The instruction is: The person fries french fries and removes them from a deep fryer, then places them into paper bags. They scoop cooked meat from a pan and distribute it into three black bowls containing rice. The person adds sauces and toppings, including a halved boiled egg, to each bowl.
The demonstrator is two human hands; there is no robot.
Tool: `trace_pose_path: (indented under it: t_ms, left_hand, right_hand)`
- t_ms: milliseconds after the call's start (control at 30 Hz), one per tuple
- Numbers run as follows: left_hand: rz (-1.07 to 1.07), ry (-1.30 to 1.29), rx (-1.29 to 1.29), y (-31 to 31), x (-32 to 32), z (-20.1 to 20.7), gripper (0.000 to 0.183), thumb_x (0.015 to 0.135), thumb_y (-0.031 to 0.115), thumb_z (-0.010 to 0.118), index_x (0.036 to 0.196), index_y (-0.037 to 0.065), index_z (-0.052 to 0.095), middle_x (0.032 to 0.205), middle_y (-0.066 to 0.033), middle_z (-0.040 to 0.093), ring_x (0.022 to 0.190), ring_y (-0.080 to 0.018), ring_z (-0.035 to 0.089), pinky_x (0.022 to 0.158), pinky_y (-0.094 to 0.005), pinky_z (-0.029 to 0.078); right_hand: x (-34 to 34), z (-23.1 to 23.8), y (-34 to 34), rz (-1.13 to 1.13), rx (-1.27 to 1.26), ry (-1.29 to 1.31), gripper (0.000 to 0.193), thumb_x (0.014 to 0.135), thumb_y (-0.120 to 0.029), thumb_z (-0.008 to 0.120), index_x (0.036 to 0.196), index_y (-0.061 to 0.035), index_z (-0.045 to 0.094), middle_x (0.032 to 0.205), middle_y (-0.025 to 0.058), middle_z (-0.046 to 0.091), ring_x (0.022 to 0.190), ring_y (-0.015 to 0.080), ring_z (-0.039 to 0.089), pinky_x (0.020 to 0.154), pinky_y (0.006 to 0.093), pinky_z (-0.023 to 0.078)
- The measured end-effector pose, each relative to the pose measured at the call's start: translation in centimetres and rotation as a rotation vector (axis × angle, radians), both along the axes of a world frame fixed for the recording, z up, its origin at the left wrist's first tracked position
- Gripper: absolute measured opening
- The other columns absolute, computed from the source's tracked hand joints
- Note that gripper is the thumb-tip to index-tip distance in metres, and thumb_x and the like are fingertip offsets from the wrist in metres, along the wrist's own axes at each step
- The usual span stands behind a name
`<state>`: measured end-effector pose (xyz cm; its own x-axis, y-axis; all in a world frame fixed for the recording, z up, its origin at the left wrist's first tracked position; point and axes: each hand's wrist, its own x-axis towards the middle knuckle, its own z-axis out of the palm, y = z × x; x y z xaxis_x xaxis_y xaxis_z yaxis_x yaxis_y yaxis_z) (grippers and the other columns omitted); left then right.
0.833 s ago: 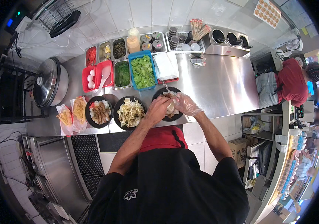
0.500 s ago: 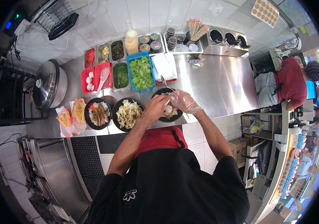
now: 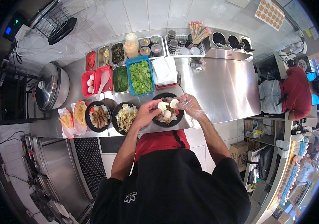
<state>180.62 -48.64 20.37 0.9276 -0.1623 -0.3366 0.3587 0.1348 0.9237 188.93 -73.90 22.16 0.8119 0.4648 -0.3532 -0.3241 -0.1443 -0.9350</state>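
Above the black bowl of rice and meat [image 3: 174, 120], each hand pinches one half of a cracked egg's shell. My bare left hand [image 3: 145, 112] has one eggshell half [image 3: 161, 106] at its fingertips. My right hand [image 3: 190, 106], in a clear plastic glove, grips the other eggshell half [image 3: 173, 103]. A metal spoon [image 3: 179, 79] sticks out from that same hand, apparently held in it. A pale, soft egg [image 3: 166, 114] lies on the food between the hands. To the left stand a bowl with shredded topping [image 3: 126, 118] and a bowl with sliced meat [image 3: 99, 116].
Wrapped fried pieces [image 3: 73, 117] lie at the counter's left, near a large cooker [image 3: 52, 86]. Behind the bowls are eggs in a red bin [image 3: 90, 84], a rice paddle [image 3: 102, 84], lettuce in a blue tub [image 3: 141, 76] and sauce bottles [image 3: 131, 46]. A co-worker [image 3: 295, 89] stands far right.
The hands have drawn apart, and the egg's shell now shows as two separate halves. The spoon in my right hand has swung to the right and stands more upright.
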Motion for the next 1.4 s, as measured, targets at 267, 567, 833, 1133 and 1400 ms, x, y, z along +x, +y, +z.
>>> trace_pose_path:
  t_ms: [267,567,833,1133,1400]
  left_hand:
    - [0.051,0.044,-0.128,-1.7,-0.1,-0.1,0.053,0.094,-0.003,0.07,0.145,0.001,0.056,0.135,-0.0094,0.067,0.122,-0.0163,0.064,0.108,-0.033,0.05]
    - [0.209,-0.089,-0.352,-1.2,-1.5,-0.4,0.054,0.095,-0.004,0.07,0.146,0.003,0.055,0.138,-0.0112,0.066,0.125,-0.019,0.063,0.107,-0.0368,0.053]
    - [0.591,-0.402,-0.823,6.6,-10.7,0.8,0.062,0.094,0.009,0.076,0.15,0.007,0.049,0.143,-0.0134,0.062,0.132,-0.0266,0.06,0.111,-0.0508,0.05]
    - [1.502,-0.503,-0.617,23.2,-30.9,-1.9,0.055,0.097,0.0,0.069,0.147,0.01,0.051,0.14,-0.0137,0.062,0.124,-0.0274,0.063,0.108,-0.0462,0.054]
    - [1.859,-0.722,-0.218,56.8,-42.4,3.0,0.041,0.102,-0.001,0.061,0.141,0.004,0.055,0.122,-0.0087,0.066,0.1,-0.0204,0.067,0.087,-0.0378,0.061]
  right_hand:
    - [0.0,3.1,2.0,0.132,-0.203,-0.288,0.041,0.089,-0.009,0.083,0.087,-0.0075,0.042,0.111,0.0148,0.071,0.093,0.0147,0.066,0.078,0.0314,0.059]
    - [3.6,6.6,3.1,0.175,-0.053,-0.203,0.035,0.089,-0.022,0.084,0.092,-0.0029,0.055,0.102,0.0109,0.072,0.093,0.0181,0.068,0.08,0.0343,0.057]
    - [3.3,8.8,6.3,0.22,-0.277,-0.328,0.035,0.092,-0.027,0.083,0.104,0.0004,0.064,0.092,0.0087,0.069,0.081,0.0146,0.061,0.072,0.0295,0.051]
    - [-6.6,3.8,17.6,0.23,0.004,-0.129,0.037,0.09,-0.027,0.084,0.098,0.0016,0.062,0.083,0.0075,0.07,0.067,0.014,0.066,0.064,0.0291,0.057]
    - [-16.1,4.2,32.3,0.116,0.012,0.001,0.027,0.09,-0.013,0.08,0.099,-0.0016,0.058,0.086,0.0123,0.07,0.073,0.0194,0.07,0.066,0.0337,0.062]
